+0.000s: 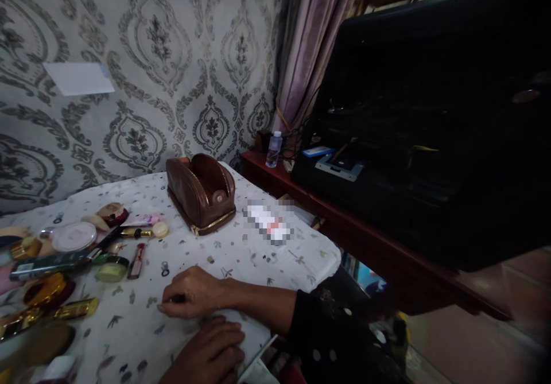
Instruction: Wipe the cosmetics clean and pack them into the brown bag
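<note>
My right hand [193, 294] rests on the patterned white tablecloth [241, 258], its fingers curled in loosely, with nothing visible in them. Below it, my left hand [210, 352] lies with fingers out flat near the table's front edge; I see nothing held there. Beyond the hands stands a brown leather toiletry bag [189, 194], its zipped top gaping. Left of my right hand is a spread of cosmetics: a lipstick-like red tube [136, 262], a green-lidded jar [112, 270], a dark green tube [51, 266] and a round white compact [74, 236].
A blurred-out white object [267, 223] lies right of the bag. On the dark red wooden stand [258, 163] are a clear bottle [274, 150] and a large black television [413, 131]. A patterned wall [172, 74] rises behind the table.
</note>
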`<state>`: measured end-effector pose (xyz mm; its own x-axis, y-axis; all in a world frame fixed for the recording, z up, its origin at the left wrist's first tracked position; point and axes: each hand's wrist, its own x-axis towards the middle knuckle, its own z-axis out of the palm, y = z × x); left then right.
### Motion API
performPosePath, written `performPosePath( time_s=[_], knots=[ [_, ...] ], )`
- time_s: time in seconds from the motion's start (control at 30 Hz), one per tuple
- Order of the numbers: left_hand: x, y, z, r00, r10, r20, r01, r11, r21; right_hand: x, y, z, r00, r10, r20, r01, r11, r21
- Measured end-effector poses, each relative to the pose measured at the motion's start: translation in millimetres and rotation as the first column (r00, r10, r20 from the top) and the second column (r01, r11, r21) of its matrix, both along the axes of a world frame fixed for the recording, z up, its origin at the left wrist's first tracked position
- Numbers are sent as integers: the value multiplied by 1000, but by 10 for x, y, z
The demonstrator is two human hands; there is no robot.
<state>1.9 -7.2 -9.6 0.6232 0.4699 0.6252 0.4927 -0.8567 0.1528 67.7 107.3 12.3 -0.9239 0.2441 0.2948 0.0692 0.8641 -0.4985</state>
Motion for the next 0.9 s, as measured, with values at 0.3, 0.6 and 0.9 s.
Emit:
performPosePath(
  time_s=[0.3,0.6,0.9],
  knots=[
    [11,-8,-17,999,-15,-52,10,996,-88,13,16,-19,1000,15,-20,-16,998,-57],
    [-113,-34,219,974,69,-216,-89,993,-83,9,3,-10,991,-104,-78,60,899,-434],
    [-1149,-596,570,593,666,-452,-735,677,33,-239,321,167,974,-204,-99,173,950,-259]
  ],
)
